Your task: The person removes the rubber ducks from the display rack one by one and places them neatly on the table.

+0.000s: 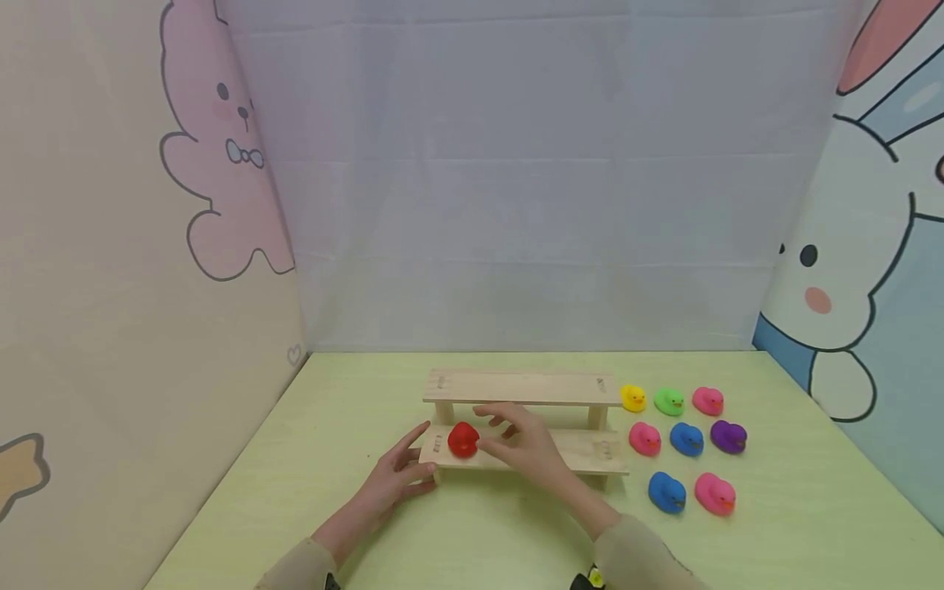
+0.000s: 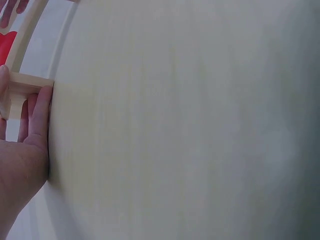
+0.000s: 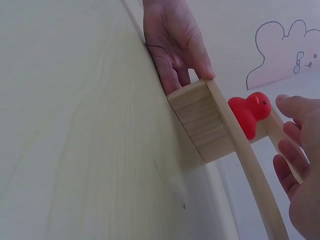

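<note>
A red rubber duck [image 1: 463, 440] sits near the left end of the lower tier of a two-tier wooden shelf [image 1: 519, 386]. My left hand [image 1: 398, 475] grips that end of the lower tier, its thumb at the front edge and the fingers around the side. The right wrist view also shows this left hand [image 3: 175, 42] at the end leg. My right hand [image 1: 527, 447] hovers over the lower tier just right of the duck, fingers loosely bent with nothing in them. From the right wrist, a small gap shows between the fingertips and the red duck [image 3: 248, 114].
Right of the shelf, several rubber ducks stand in rows on the pale green table [image 1: 243, 524], among them a yellow duck [image 1: 633, 398], a green duck [image 1: 669, 401], a purple duck [image 1: 728, 437] and a blue duck [image 1: 667, 492]. Cloth walls enclose the back and sides.
</note>
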